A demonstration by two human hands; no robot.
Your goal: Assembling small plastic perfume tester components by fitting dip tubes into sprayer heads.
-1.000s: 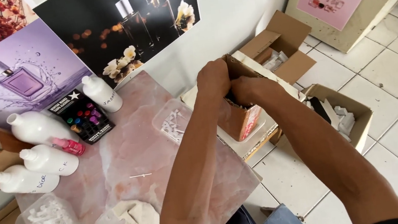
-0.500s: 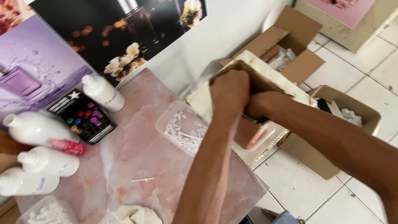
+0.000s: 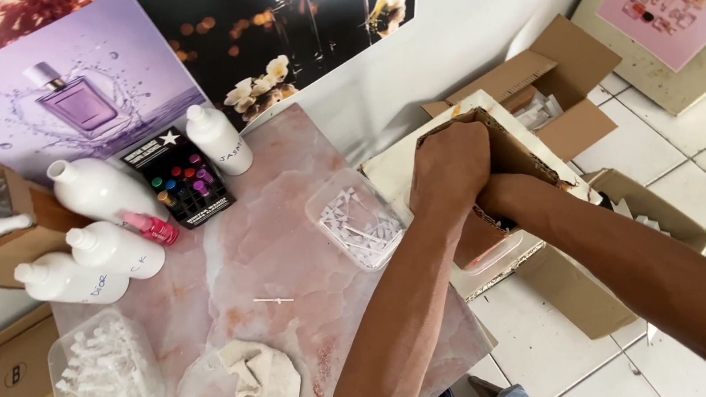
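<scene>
My left hand [image 3: 449, 164] is clamped over the top edge of a brown cardboard box [image 3: 519, 149] that stands just off the right side of the pink marble table [image 3: 280, 261]. My right hand [image 3: 496, 197] reaches into that box from the right; its fingers are hidden inside, so what it holds cannot be made out. A red and clear item [image 3: 485, 250] shows at the box's lower opening. A clear tray of small white parts [image 3: 356, 221] lies on the table just left of my hands.
White bottles [image 3: 101, 192], a dark box with coloured dots [image 3: 180, 179] and a bag of white plastic pieces [image 3: 101, 377] stand at the table's left. A crumpled cloth [image 3: 258, 376] lies near the front. Open cartons [image 3: 561, 65] [image 3: 652, 224] sit on the tiled floor at right.
Both hands have stayed at the cardboard box. My left hand has settled onto its top edge, and my right hand has gone deeper inside.
</scene>
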